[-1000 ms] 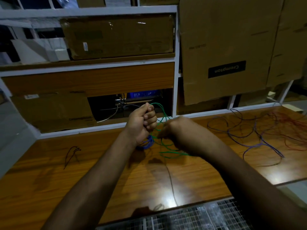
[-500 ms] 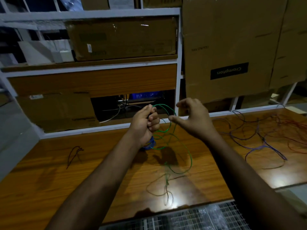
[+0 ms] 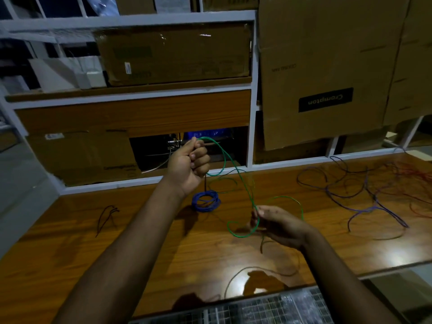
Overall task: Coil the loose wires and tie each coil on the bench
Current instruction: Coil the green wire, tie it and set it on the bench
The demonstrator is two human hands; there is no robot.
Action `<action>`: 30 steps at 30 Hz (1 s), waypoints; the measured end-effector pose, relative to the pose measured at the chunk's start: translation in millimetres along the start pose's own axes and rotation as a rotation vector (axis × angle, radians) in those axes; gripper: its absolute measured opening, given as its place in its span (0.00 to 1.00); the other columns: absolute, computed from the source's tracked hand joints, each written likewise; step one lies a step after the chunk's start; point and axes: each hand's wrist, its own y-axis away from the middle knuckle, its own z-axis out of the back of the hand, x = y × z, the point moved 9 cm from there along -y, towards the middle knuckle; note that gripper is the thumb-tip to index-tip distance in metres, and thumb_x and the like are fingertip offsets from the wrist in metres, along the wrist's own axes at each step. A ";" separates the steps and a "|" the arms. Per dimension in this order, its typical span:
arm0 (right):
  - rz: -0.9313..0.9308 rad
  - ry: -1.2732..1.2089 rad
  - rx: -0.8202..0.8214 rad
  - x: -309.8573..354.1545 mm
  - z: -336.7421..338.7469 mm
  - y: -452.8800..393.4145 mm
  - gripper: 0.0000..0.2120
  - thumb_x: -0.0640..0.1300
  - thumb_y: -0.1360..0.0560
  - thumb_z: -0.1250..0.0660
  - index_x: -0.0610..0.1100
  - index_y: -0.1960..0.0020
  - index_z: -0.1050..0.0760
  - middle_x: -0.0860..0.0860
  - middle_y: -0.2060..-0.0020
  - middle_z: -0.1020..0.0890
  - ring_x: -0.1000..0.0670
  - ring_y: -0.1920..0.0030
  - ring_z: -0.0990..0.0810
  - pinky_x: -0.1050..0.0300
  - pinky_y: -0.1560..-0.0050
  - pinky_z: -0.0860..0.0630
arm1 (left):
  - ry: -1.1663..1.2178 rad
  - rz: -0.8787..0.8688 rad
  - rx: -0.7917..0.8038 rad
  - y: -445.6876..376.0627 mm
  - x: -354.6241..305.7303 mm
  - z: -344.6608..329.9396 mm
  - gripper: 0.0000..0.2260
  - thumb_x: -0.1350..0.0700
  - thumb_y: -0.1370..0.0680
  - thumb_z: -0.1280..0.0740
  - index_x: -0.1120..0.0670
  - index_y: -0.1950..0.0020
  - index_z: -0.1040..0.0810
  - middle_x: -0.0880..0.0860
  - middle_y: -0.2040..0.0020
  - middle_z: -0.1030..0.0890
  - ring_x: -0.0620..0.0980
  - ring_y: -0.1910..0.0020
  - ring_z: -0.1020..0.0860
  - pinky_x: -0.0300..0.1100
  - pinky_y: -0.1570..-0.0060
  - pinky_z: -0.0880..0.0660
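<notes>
While my left hand (image 3: 189, 163) is raised in front of the shelving, its fingers are curled into a fist round one end of the thin green wire (image 3: 226, 160), which comes out at the top of the fist and arcs over to the right. From there the wire drops in a long slope to my right hand (image 3: 277, 224), held lower and nearer to me above the glossy brown wooden bench (image 3: 70, 249). My right thumb and fingertips pinch the wire where it arrives, while the rest of that hand is loosely bent. Around my right hand the green wire makes open loops — one rising to the right of the hand, one hanging below and to the left of it, close to the bench top.

Just below my left wrist a small coil of blue wire (image 3: 205, 200) lies flat on the bench. Further right, a loose tangle of purple wires (image 3: 364, 195) sprawls across the wood, and thin red wires (image 3: 416, 176) run off at the far right edge. A short dark wire piece (image 3: 106, 216) lies by itself on the left part of the bench — well apart from everything else.

Behind the bench stands white metal shelving (image 3: 253, 90) holding brown cardboard boxes, and a large cardboard box with a black label (image 3: 327, 66) is at the right.
</notes>
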 end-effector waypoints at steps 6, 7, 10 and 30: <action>-0.009 -0.331 -0.281 -0.7 -9.5 -10.4 0.05 0.42 0.19 0.40 0.41 0.50 0.26 0.47 0.65 0.23 0.50 0.67 0.20 0.55 0.67 0.19 | -0.031 0.012 -0.016 -3.4 13.2 0.6 0.15 0.51 0.15 0.50 0.53 0.59 0.34 0.46 0.75 0.37 0.41 0.80 0.42 0.35 0.79 0.48; -0.045 -0.157 -0.377 0.4 -9.9 -10.3 0.08 0.43 0.18 0.41 0.40 0.48 0.25 0.49 0.67 0.25 0.53 0.71 0.26 0.61 0.75 0.26 | -0.040 0.009 -0.015 -4.6 14.5 -0.3 0.15 0.51 0.15 0.50 0.53 0.59 0.34 0.46 0.75 0.37 0.41 0.79 0.42 0.35 0.79 0.48; -0.066 0.563 -0.519 25.2 -20.3 -3.9 0.10 0.44 0.17 0.39 0.41 0.50 0.22 0.49 0.66 0.26 0.54 0.72 0.30 0.62 0.76 0.34 | -0.086 0.005 -0.020 -7.0 16.8 -1.1 0.15 0.51 0.15 0.49 0.53 0.59 0.34 0.46 0.74 0.37 0.41 0.79 0.42 0.35 0.79 0.48; 0.631 1.225 -0.469 209.9 -106.7 7.0 0.06 0.41 0.27 0.26 0.44 0.52 0.22 0.50 0.61 0.17 0.59 0.69 0.19 0.66 0.67 0.23 | -0.484 0.017 0.077 4.6 34.1 -21.2 0.10 0.55 0.14 0.48 0.55 0.50 0.30 0.50 0.68 0.28 0.42 0.76 0.33 0.34 0.78 0.38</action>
